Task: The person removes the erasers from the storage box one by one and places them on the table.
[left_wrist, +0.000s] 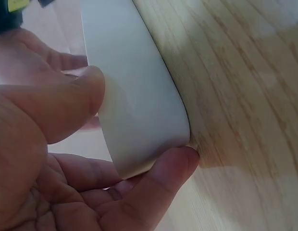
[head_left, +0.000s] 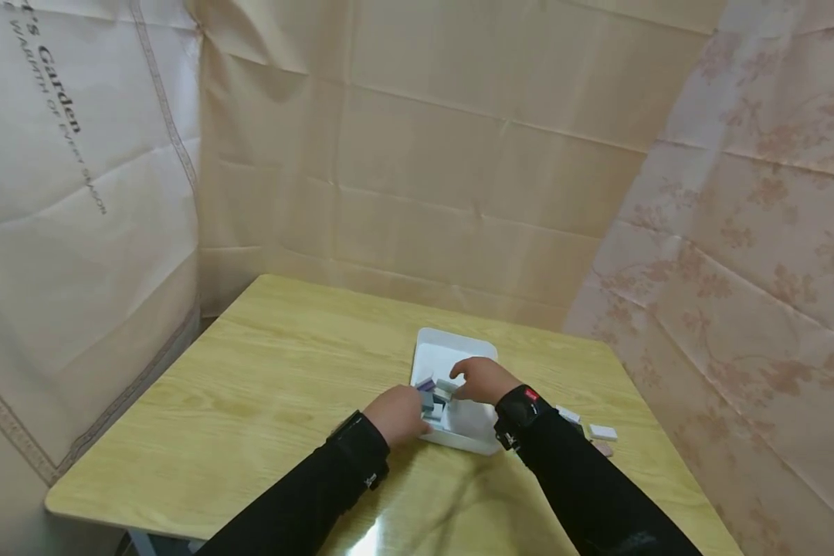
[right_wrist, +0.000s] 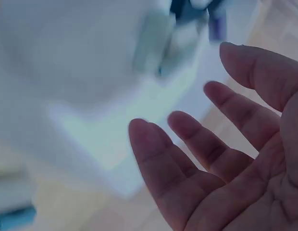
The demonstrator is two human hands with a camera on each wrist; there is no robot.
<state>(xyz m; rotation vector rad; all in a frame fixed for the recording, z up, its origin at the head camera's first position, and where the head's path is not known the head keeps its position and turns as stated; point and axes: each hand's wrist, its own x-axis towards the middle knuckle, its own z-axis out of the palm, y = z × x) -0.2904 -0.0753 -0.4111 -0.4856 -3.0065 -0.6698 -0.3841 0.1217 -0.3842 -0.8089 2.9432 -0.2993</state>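
A white rectangular tray stands on the table with several small blocks in it, white, grey-blue and purple. My left hand grips the tray's near left corner. In the left wrist view the thumb of that left hand lies at the rim of the white wall, and a fingertip touches its lower corner. Over the tray's right side hovers my right hand, fingers spread and loosely bent, holding nothing. In the right wrist view the blocks are blurred beyond the fingertips of my right hand.
Several more small pieces lie on the wooden table right of the tray, among them a white block and a pinkish one; my right forearm partly hides them. Cloth sheets hang behind and beside the table.
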